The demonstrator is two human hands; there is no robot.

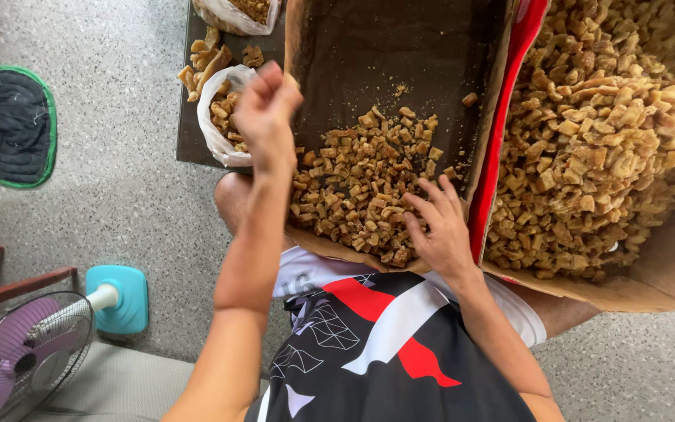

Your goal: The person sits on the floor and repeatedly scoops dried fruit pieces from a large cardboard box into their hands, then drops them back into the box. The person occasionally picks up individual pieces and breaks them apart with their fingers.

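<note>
A cardboard box (400,47) rests on my lap, with several brown fried snack pieces (353,184) heaped at its near end. My right hand (437,227) lies on this heap, fingers spread and curling into the pieces. My left hand (266,117) is raised over the box's left edge, fingers bunched together; whether it holds pieces I cannot tell. Just beyond it stands an open white plastic bag (214,129) part-filled with the same pieces.
A larger red-edged box (509,117) full of fried pieces sits to the right. A dark tray (189,148) holds the bags and loose pieces; another white bag (232,16) at the top. A purple fan (17,352) with turquoise base, a chair arm and a dark mat (11,125) lie left.
</note>
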